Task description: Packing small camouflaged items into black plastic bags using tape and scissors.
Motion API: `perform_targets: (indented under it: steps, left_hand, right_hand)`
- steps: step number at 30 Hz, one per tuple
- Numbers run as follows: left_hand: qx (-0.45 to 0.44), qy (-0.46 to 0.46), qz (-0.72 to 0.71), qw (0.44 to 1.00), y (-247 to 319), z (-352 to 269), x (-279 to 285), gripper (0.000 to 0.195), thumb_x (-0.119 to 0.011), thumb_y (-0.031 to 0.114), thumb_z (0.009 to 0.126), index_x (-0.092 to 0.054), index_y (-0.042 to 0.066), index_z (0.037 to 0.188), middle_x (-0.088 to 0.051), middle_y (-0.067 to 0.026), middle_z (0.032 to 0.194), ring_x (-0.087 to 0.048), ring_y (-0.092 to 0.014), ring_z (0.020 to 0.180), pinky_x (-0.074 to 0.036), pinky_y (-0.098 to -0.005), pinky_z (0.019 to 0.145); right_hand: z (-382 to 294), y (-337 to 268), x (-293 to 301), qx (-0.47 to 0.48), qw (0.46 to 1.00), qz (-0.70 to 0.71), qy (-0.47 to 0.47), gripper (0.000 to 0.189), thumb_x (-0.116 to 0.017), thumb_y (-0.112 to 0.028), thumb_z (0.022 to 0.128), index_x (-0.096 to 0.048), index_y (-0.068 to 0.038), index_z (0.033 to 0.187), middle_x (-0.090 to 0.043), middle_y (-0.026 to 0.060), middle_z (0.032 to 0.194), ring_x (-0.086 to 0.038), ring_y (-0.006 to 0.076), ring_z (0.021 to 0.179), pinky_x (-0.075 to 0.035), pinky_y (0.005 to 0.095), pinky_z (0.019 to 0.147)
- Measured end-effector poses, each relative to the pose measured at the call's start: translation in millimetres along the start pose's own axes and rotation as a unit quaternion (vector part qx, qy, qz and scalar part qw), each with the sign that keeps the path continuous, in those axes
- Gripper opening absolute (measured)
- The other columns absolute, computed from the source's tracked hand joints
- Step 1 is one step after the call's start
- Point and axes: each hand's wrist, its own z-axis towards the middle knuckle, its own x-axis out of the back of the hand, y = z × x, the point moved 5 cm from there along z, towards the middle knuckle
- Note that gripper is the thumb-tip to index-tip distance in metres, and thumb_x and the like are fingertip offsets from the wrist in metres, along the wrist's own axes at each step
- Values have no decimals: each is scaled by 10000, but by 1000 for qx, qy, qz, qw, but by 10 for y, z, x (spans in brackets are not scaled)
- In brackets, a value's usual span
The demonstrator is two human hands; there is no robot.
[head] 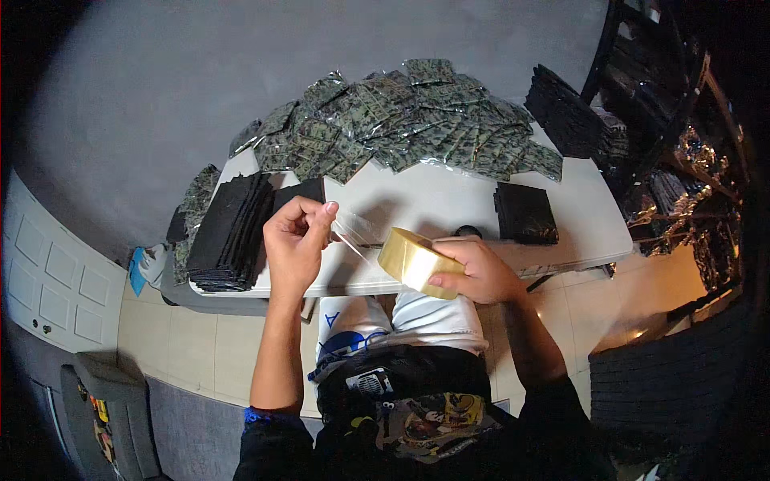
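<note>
My right hand (481,270) grips a wide roll of clear packing tape (415,261), yellowish at its core, over the front edge of the white table (421,201). A thin transparent strip of tape (355,237) runs from the roll to my left hand (298,243), where thumb and fingers pinch its free end. Left of that hand stands a tall stack of folded black fabric-like pieces (231,231). A flat black packet (526,213) lies to the right of the roll. Partly hidden behind my right hand is a small round black object (467,231).
Many camouflage pieces in clear plastic bags (391,120) are heaped along the table's back. Another black stack (565,111) stands at the back right, beside a dark rack (656,78). A grey sofa (111,415) and white door (54,270) are left; dark stacked material (656,385) is lower right.
</note>
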Motion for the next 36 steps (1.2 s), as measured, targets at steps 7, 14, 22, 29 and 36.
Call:
perform_targets:
  steps: [7, 14, 22, 29, 36]
  left_hand:
    - [42, -56, 1, 998, -44, -39, 54, 151, -777, 77, 961, -658, 17, 888, -573, 48, 688, -531, -27, 643, -497, -226, 620]
    - [-33, -80, 4, 996, -105, -70, 95, 138, -779, 22, 940, -644, 15, 910, -640, -3, 807, -603, -84, 746, -545, -275, 746]
    - [58, -65, -95, 992, -213, -131, 89, 113, -697, 8, 995, -630, 8, 904, -679, -68, 796, -665, -115, 714, -628, -329, 714]
    - [31, -15, -34, 999, -132, -181, 87, 92, -724, 15, 978, -662, -7, 914, -634, -37, 699, -623, -78, 616, -627, -289, 602]
    - [-23, 52, 33, 998, -122, -266, 76, 133, -762, 42, 957, -672, 15, 863, -557, 36, 666, -520, -30, 553, -439, -213, 473]
  right_hand:
    - [-14, 69, 8, -31, 999, -3, -16, 317, -740, -270, 938, -614, 20, 919, -604, 152, 788, -594, 247, 704, -462, 381, 672]
    - [10, 37, -12, -21, 1000, 14, -11, 287, -724, -229, 938, -592, 21, 892, -553, 142, 744, -546, 250, 669, -441, 384, 650]
    - [14, 104, -44, -39, 999, -8, -36, 361, -738, -313, 962, -672, 41, 988, -651, 183, 829, -643, 253, 710, -494, 387, 681]
    - [45, 25, -55, -31, 999, -22, -21, 295, -712, -238, 961, -591, 20, 883, -560, 141, 737, -537, 219, 654, -443, 376, 636]
    - [3, 69, -89, -45, 999, 7, -17, 320, -710, -264, 962, -589, 23, 887, -543, 129, 729, -530, 207, 650, -448, 368, 631]
